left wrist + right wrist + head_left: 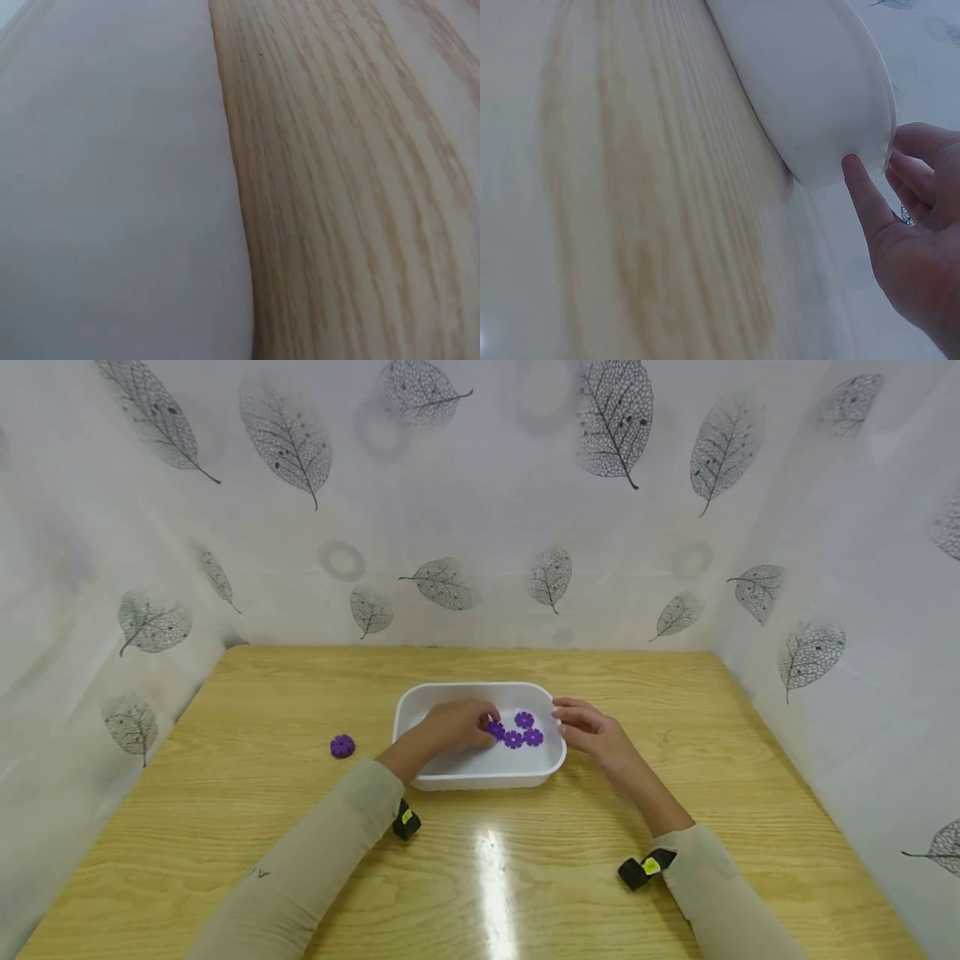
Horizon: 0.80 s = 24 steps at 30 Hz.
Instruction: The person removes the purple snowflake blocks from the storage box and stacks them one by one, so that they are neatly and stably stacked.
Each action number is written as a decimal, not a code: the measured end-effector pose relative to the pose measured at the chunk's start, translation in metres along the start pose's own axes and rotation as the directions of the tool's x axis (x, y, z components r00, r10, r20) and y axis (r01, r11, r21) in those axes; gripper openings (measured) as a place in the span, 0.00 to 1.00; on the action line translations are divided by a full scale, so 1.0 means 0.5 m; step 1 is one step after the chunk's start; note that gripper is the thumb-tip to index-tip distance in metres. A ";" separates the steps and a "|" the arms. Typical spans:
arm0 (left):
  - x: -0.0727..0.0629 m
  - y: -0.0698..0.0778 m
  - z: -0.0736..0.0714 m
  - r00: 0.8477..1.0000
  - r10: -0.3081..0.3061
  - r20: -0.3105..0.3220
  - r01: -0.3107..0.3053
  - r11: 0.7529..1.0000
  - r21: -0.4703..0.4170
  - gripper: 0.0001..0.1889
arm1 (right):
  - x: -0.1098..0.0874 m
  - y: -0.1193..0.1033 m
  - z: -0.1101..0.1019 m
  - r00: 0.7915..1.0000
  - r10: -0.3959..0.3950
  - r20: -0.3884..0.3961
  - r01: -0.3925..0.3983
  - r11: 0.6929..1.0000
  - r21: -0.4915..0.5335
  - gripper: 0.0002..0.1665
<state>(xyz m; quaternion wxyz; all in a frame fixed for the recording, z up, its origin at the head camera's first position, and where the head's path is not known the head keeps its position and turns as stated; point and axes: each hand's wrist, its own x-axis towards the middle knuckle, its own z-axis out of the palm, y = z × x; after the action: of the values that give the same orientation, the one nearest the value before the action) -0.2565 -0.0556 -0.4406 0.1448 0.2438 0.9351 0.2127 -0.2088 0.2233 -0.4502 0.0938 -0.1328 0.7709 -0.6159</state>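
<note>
A white plastic tray stands on the wooden table. My left hand reaches down into it and pinches a purple flower-shaped disc between thumb and fingers. Beside that disc lie several more, among them one purple disc towards the tray's right end. My right hand is at that end, its thumb against the outer wall and its outstretched fingers touching the rim; the right wrist view shows this hand close up at the tray. In the left wrist view the left hand is out of sight.
To the left of the tray, a domed purple flower-shaped piece sits on the table. A white curtain with a grey leaf print hangs behind the table and along both sides.
</note>
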 end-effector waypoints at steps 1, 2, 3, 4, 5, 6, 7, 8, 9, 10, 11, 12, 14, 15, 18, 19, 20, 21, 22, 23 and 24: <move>0.000 0.000 -0.001 1.000 -0.002 -0.003 0.002 1.000 -0.008 0.21 | 0.000 0.000 0.000 1.000 -0.002 0.003 0.002 1.000 -0.004 0.24; 0.000 -0.001 -0.001 1.000 -0.003 -0.006 0.003 1.000 -0.016 0.21 | 0.000 0.000 0.001 1.000 0.002 0.003 -0.002 1.000 -0.003 0.24; 0.000 -0.001 -0.002 1.000 -0.002 -0.011 0.002 1.000 -0.024 0.21 | -0.001 0.000 0.001 1.000 0.006 0.003 -0.006 1.000 -0.002 0.24; 0.000 -0.001 -0.003 1.000 0.001 -0.017 -0.002 1.000 -0.032 0.21 | -0.001 0.000 0.001 1.000 0.008 0.004 -0.008 1.000 -0.002 0.24; 0.000 -0.001 -0.004 1.000 0.007 -0.024 -0.008 0.999 -0.036 0.21 | -0.001 0.000 0.001 1.000 0.009 0.005 -0.009 1.000 -0.002 0.24; 0.000 -0.001 -0.005 0.999 0.012 -0.031 -0.013 0.999 -0.037 0.21 | -0.001 0.000 0.001 1.000 0.010 0.006 -0.010 1.000 0.000 0.24; 0.000 -0.001 -0.006 0.999 0.017 -0.039 -0.018 0.999 -0.040 0.21 | -0.001 0.000 0.001 1.000 0.011 0.007 -0.011 1.000 0.000 0.24; -0.001 -0.001 -0.007 0.999 0.023 -0.048 -0.025 0.999 -0.041 0.21 | -0.001 -0.001 0.000 1.000 0.016 0.004 -0.016 1.000 0.003 0.24; -0.001 0.000 -0.009 0.998 0.030 -0.057 -0.032 0.999 -0.040 0.22 | -0.001 0.000 0.000 1.000 0.014 0.004 -0.014 1.000 0.002 0.24; -0.002 0.001 -0.011 0.997 0.034 -0.067 -0.037 0.998 -0.041 0.22 | -0.001 -0.001 0.000 1.000 0.013 0.004 -0.013 1.000 0.001 0.24; -0.004 0.002 -0.013 0.996 0.038 -0.079 -0.042 0.998 -0.043 0.22 | -0.001 -0.001 -0.001 1.000 0.012 0.004 -0.012 1.000 -0.001 0.24; -0.005 0.003 -0.015 0.995 0.043 -0.089 -0.047 0.998 -0.043 0.22 | -0.001 -0.001 -0.001 1.000 0.011 0.004 -0.011 1.000 -0.001 0.24; -0.007 0.005 -0.019 0.993 0.051 -0.107 -0.057 0.997 -0.053 0.22 | -0.001 -0.001 -0.002 1.000 0.011 0.006 -0.011 1.000 -0.002 0.24; -0.009 0.006 -0.021 0.992 0.052 -0.115 -0.058 0.997 -0.056 0.22 | -0.001 -0.002 -0.002 1.000 0.010 0.006 -0.010 1.000 -0.001 0.24; -0.014 0.006 -0.026 0.990 0.056 -0.133 -0.065 0.995 -0.069 0.22 | 0.000 0.000 -0.001 1.000 0.008 0.009 -0.008 1.000 -0.003 0.24; -0.016 0.007 -0.028 0.989 0.055 -0.139 -0.066 0.995 -0.074 0.22 | 0.000 0.000 -0.001 1.000 0.007 0.009 -0.007 1.000 -0.003 0.24; -0.018 0.007 -0.029 0.988 0.056 -0.144 -0.068 0.995 -0.079 0.21 | 0.000 0.000 -0.001 1.000 0.007 0.009 -0.007 1.000 -0.004 0.24; -0.021 0.007 -0.031 0.987 0.057 -0.149 -0.070 0.994 -0.084 0.21 | 0.000 0.001 -0.002 1.000 0.006 0.008 -0.006 1.000 -0.004 0.24; -0.023 0.007 -0.032 0.986 0.060 -0.155 -0.075 0.993 -0.089 0.21 | 0.000 0.002 -0.002 1.000 0.005 0.009 -0.005 1.000 -0.003 0.24; -0.026 0.007 -0.034 0.985 0.061 -0.160 -0.077 0.992 -0.095 0.21 | 0.000 0.001 -0.002 1.000 0.005 0.008 -0.005 1.000 -0.001 0.24; -0.029 0.007 -0.036 0.984 0.063 -0.165 -0.080 0.992 -0.099 0.21 | 0.001 0.001 -0.002 1.000 0.005 0.007 -0.005 1.000 0.002 0.24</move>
<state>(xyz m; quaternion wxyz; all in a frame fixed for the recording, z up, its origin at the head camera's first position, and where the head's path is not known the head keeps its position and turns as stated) -0.2497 -0.0660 -0.4211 0.0736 0.2514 0.9217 0.2860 -0.2095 0.2243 -0.4505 0.0981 -0.1328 0.7703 -0.6160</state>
